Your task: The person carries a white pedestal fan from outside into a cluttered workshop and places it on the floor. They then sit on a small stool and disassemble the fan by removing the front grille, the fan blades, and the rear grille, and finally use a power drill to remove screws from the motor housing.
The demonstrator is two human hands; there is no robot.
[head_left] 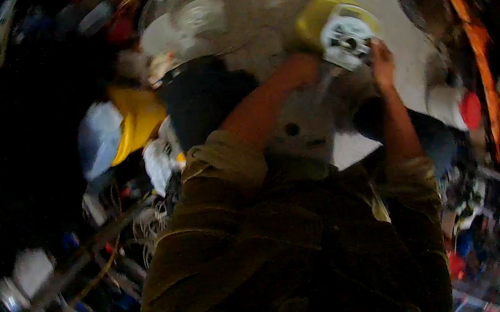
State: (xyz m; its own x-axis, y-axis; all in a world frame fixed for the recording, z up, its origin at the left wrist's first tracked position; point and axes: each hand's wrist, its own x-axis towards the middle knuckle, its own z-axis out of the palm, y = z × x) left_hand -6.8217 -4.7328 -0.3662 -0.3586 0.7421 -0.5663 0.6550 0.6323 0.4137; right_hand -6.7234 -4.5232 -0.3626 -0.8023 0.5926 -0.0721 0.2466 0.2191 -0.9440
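Note:
A pale, roundish metal part (pixel 345 41) with dark openings and a central hole, like a motor housing cover, is tilted in front of me. My right hand (pixel 381 61) grips its right edge with bent fingers. At its lower left is my left hand (pixel 309 67), with its fingers hidden behind the part and blurred. Just beyond the part, a yellow container (pixel 316 13) shows behind and to its left. Motion blur hides the finer detail.
A round wire-guarded fan (pixel 194 17) lies at the far left. Nearer are a yellow tub (pixel 135 122) and a pale blue rounded thing (pixel 100 138). White buckets with red lids (pixel 470 110) stand at the right. Cluttered shelves (pixel 75 267) line the lower left.

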